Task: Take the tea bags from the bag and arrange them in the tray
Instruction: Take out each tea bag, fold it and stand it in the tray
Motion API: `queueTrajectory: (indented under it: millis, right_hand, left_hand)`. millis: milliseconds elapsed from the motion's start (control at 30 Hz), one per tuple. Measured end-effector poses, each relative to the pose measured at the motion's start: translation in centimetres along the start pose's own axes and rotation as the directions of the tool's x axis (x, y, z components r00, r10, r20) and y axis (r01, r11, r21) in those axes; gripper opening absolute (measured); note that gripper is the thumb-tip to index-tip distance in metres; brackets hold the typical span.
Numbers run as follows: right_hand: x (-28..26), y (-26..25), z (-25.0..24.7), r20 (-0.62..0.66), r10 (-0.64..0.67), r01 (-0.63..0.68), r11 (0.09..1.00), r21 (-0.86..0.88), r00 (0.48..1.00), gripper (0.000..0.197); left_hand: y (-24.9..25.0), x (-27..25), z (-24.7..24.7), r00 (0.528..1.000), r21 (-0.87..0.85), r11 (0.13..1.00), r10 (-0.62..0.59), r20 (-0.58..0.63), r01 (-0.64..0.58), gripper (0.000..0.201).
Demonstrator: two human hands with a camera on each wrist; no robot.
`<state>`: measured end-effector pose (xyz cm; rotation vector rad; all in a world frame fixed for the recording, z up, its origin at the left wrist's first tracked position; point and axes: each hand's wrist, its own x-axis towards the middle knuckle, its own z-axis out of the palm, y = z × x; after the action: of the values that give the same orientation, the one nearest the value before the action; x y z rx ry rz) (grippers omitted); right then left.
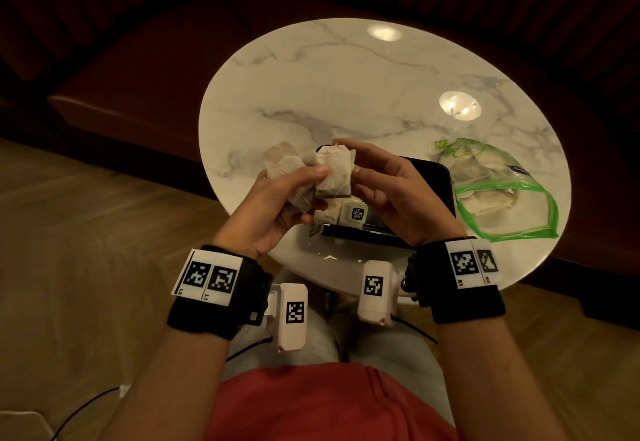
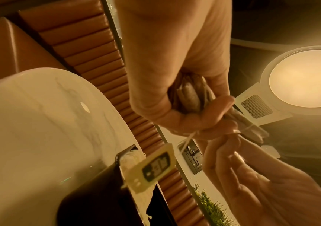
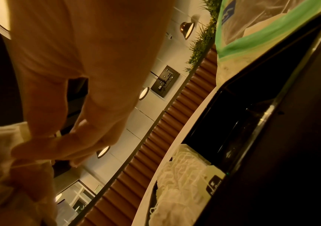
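Observation:
Above the table's near edge, my left hand (image 1: 294,191) grips a bunch of pale tea bags (image 1: 284,167). My right hand (image 1: 360,170) pinches one tea bag (image 1: 332,174) at the right side of that bunch, thumb and fingers on its top edge. The black tray (image 1: 429,177) lies below and behind both hands, and a tea bag with a dark tag (image 1: 356,213) rests at its near left end. In the left wrist view my left hand (image 2: 184,110) clutches the tea bags (image 2: 190,94) and a paper tag (image 2: 153,166) dangles on its string. The clear bag with green edges (image 1: 502,198) lies right of the tray, tea bags still inside.
The round marble table (image 1: 346,94) has bare room behind the tray. A dark red padded bench (image 1: 138,77) curves round its far side. Wooden floor (image 1: 86,232) lies to the left. My knees sit under the near table edge.

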<state>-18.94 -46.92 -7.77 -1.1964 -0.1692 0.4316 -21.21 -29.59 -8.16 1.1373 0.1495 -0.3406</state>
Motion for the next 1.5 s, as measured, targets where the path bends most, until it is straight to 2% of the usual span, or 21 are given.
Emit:
queueTrajectory:
  millis: [100,267,400,467,700,933,1067,1167,1400,1500]
  right_hand:
    - [0.1,0.3,-0.3,-0.016,-0.010,0.010,1.000,-0.014,1.000,0.031]
    - [0.2,0.6,-0.8,-0.131,-0.040,0.037,0.999,-0.023,0.991,0.026]
    - [0.2,0.3,-0.9,-0.192,-0.068,0.067,0.998,-0.012,0.979,0.020]
    - [0.3,0.2,-0.8,-0.205,-0.073,0.075,0.997,0.003,0.976,0.017]
    - [0.3,0.1,-0.3,-0.214,-0.065,0.086,0.992,0.093,0.975,0.012]
    - [0.2,0.2,-0.5,-0.208,-0.056,0.070,0.996,0.057,0.976,0.009]
    - [0.2,0.1,-0.4,-0.220,-0.065,0.074,0.997,0.032,0.973,0.010]
    - [0.1,-0.1,-0.3,-0.238,-0.068,0.074,0.997,0.017,0.969,0.009]
    - [0.3,-0.1,0.0,-0.205,-0.074,0.073,0.997,-0.011,0.976,0.009]
    - [0.2,-0.1,0.0,-0.199,-0.073,0.068,0.997,-0.034,0.977,0.007]
  left_hand:
    - [-0.1,0.1,-0.1,1.000,0.015,1.000,0.003,0.008,-0.003,0.009]
    - [-0.3,0.5,-0.5,1.000,0.029,1.000,0.004,-0.001,-0.003,0.007]
    - [-0.5,0.7,-0.7,1.000,0.053,0.998,0.019,-0.001,-0.019,0.022]
    - [-0.5,0.7,-0.7,1.000,0.086,0.996,0.025,0.017,-0.026,0.023]
    - [-0.5,0.6,-0.8,0.995,0.113,0.992,0.049,0.085,-0.058,0.018]
    - [-0.6,0.8,-1.0,0.996,0.111,0.991,0.069,0.058,-0.075,0.035]
    - [-0.5,0.9,-1.2,0.994,0.137,0.987,0.072,0.082,-0.083,0.030]
    - [-0.4,0.8,-1.2,0.992,0.133,0.988,0.070,0.106,-0.084,0.017]
    - [-0.7,0.8,-0.7,0.995,0.105,0.992,0.060,0.084,-0.068,0.017]
    - [-0.7,0.7,-0.1,0.997,0.095,0.993,0.066,0.035,-0.069,0.028]
